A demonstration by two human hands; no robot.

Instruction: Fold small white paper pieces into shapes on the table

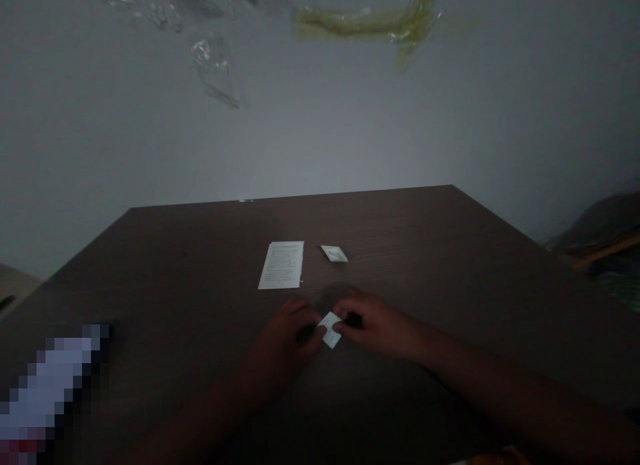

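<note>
Left grip (298, 328) and right grip (369, 320) pinch a small, pale, faintly marked paper diamond (331, 333).

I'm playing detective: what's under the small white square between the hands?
Dark tabletop shows around the small white square. The left hand and right hand hold its sides. Whatever lies directly beneath is covered, so I can't tell.

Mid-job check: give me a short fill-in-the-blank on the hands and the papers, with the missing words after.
The left hand and right hand hold the small paper ____ them.
Seen by the person, the printed sheet lies to the ____ of the folded piece.
Of the printed sheet and the small paper, the one nearer the person is the ____.

Missing words: between; left; small paper.
</note>
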